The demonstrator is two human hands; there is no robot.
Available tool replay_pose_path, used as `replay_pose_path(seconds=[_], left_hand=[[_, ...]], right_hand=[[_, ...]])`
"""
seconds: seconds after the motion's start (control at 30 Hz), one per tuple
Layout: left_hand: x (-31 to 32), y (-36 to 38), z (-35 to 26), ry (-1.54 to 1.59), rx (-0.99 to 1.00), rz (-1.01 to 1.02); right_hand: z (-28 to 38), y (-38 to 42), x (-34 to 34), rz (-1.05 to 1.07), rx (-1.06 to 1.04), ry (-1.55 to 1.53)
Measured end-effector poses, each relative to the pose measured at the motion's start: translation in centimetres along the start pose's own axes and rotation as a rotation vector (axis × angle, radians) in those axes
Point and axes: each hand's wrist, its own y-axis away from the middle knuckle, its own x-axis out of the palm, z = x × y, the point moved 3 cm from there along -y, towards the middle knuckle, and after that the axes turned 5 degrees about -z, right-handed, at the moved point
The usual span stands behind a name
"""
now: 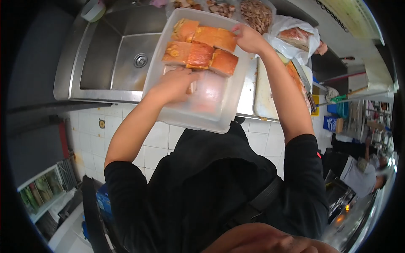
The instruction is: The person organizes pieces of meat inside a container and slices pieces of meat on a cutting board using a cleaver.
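Head view: left hand (174,85) pinches a meat piece (193,87), seemingly arranging the container (195,121); right hand's (249,39) grip I cannot tell; next probably needs careful placing.

No text legible; blue box's (330,123) markings blurred.

Meat blocks (200,55) orange-brown, yellow-mottled; bin (190,121) cloudy white; sink (130,48) silver-grey; sleeves (301,168) black; tiles (154,137) white, dark-lined.
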Motion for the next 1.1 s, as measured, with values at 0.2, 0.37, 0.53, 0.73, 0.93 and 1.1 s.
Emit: replay_pose_path(seconds=[0.2, 0.37, 0.53, 0.73, 0.93, 1.1], left_hand=[[-2.4, 0.0, -1.2, 0.160, 0.038, 0.009], [-5.7, -3.0, -3.6, 0.951, -0.069, -0.400], [-3.4, -8.1, -0.9, 1.092, -0.296, -0.543], [-1.8, -12.1, -1.2, 1.031, -0.312, -0.473], [-1.8, -14.9, -3.9, 1.160, -0.231, -0.445], [-2.5, -16.1, -1.8, 0.976, -0.137, -0.254]], right_hand=[[1.9, -0.1, -2.0, 0.131, 0.081, -0.292], [3.6, -0.5, 0.0, 0.247, -0.202, 0.321], [4.1, -0.8, -0.3, 0.315, -0.055, 0.081], [2.4, -2.5, 0.2, 0.484, 0.045, -0.494], [4.2, -1.2, -2.3, 0.285, 0.034, -0.543], [6.1, -1.4, -3.7, 0.355, 0.082, 0.023]])
